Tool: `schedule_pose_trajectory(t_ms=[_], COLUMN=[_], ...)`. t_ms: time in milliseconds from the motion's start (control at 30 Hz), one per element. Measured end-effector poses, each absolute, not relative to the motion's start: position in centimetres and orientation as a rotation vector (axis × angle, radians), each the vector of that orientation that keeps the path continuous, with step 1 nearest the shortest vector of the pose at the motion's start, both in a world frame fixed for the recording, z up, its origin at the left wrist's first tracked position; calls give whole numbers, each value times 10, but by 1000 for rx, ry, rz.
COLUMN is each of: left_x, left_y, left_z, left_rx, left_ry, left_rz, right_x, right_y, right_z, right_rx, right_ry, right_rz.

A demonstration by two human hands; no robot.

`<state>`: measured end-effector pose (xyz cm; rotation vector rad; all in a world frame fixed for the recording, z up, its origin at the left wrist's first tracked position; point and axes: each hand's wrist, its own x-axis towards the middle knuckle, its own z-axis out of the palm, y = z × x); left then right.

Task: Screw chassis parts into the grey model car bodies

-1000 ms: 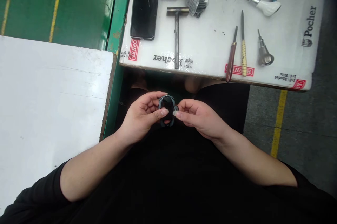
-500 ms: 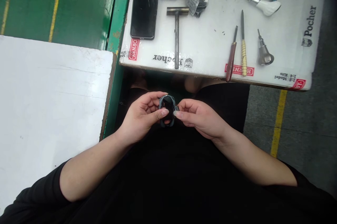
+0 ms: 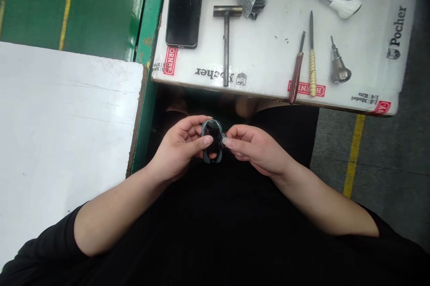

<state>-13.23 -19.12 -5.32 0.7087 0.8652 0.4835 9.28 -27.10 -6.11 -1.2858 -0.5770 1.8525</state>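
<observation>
Left hand (image 3: 179,147) and right hand (image 3: 257,149), grips closed, hold a small dark plastic frame (image 3: 212,139). It sits just below the worktop (image 3: 268,64).

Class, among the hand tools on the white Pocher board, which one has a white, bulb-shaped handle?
The pointed tool at the top right; the other tools' handles are dark red, pale yellow or metal.

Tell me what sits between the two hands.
Head view: a dark oval part with a grey-blue rim, held by the left hand and the right hand.
</observation>
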Motion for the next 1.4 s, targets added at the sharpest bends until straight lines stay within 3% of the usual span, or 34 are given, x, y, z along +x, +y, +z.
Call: schedule_pose_trajectory(t_ms=[533, 1400], left_x=[-132, -134], left_y=[-187, -186], left_z=[-49, -49], left_rx=[382, 547], left_ry=[742, 679], left_rz=[408, 381], right_x=[90, 89], right_y=[-269, -273], right_z=[-71, -61], right_rx=[-1265, -1218], right_ry=[-739, -750], right_rz=[1759, 1695])
